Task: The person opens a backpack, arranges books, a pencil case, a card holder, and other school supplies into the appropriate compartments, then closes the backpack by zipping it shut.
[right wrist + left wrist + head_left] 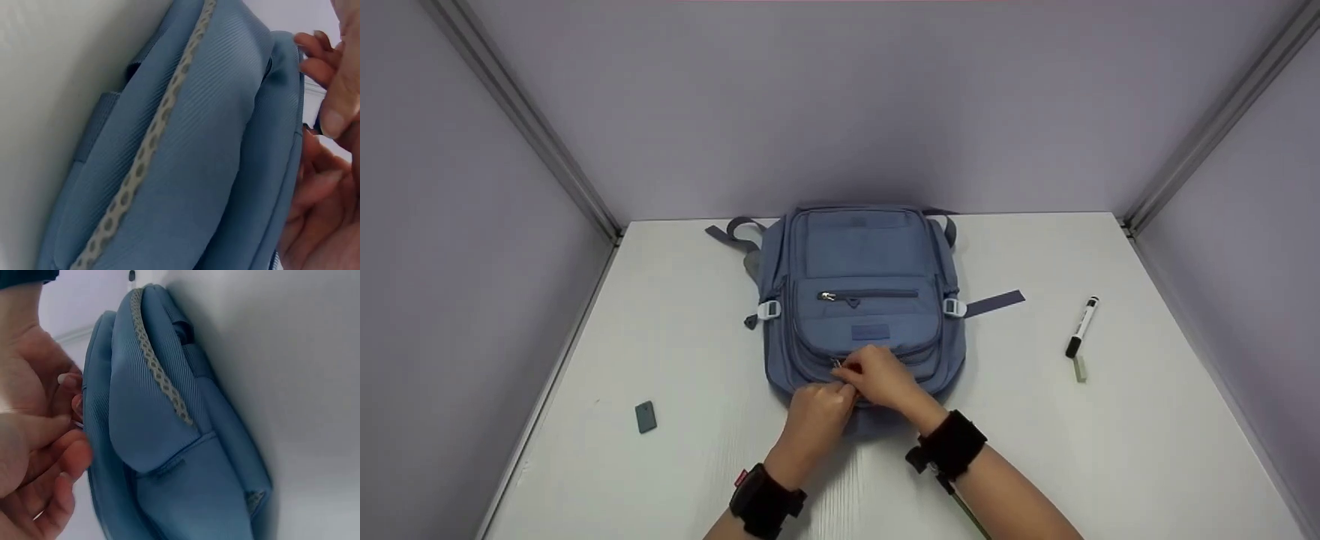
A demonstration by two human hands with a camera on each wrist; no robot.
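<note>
A blue backpack (pixel 870 247) lies front up on the white table, with its base toward me. At the lower front pocket my right hand (pixel 881 377) pinches a dark zipper pull (pixel 319 122) between thumb and finger. A metal zipper slider (pixel 835 363) shows beside those fingertips in the head view. Just below and to the left, my left hand (pixel 819 412) grips the pocket's edge with curled fingers, its knuckles close to the right hand. In the left wrist view the left thumb (pixel 48 430) is bent against the fingers; the fabric there is partly hidden.
A small dark teal block (pixel 646 417) lies at the left of the table. On the right are a black-and-white marker (pixel 1082 327) and a pale green piece (pixel 1080 369). A loose strap (pixel 995 303) sticks out rightward from the bag. Grey panels (pixel 847 105) enclose the table.
</note>
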